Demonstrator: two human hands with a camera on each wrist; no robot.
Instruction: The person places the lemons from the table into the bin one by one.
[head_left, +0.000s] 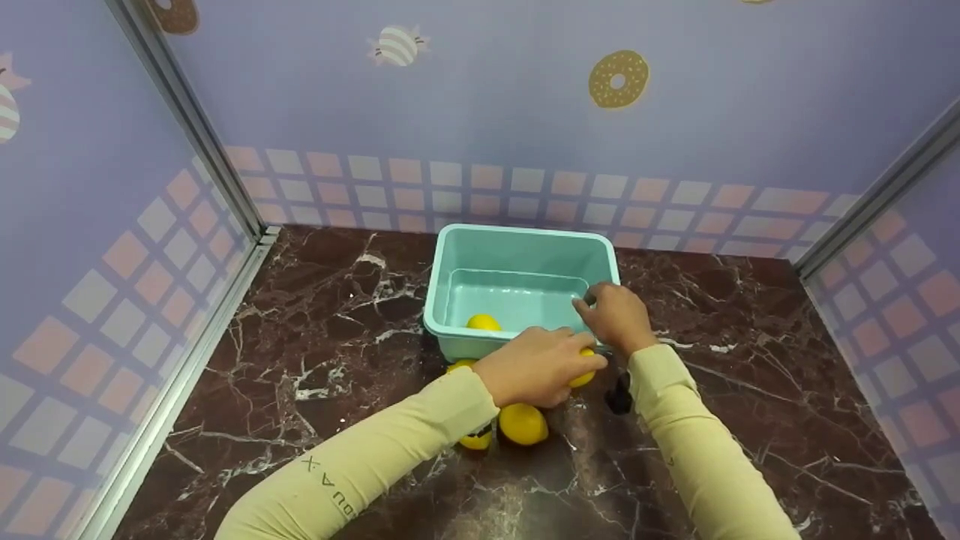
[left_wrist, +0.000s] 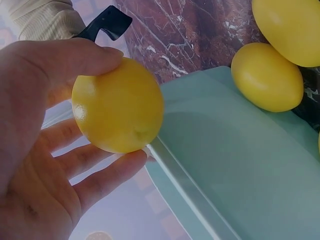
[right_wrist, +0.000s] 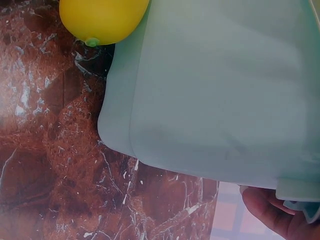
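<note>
My left hand grips a yellow lemon between thumb and fingers, just in front of the light teal plastic basin. In the left wrist view this lemon overlaps the basin's rim. At the basin's right front corner my right hand holds the rim; in the right wrist view its fingers curl under the edge. Inside the basin lies one lemon. Several others rest on the counter before it, among them a lemon below my left hand, partly hidden by my left arm.
The counter is dark red-brown marble with pale veins. Close behind the basin stands a purple wall with printed tiles and sweets. Side panels with metal strips bound the left and right. A black mount sits at my right wrist.
</note>
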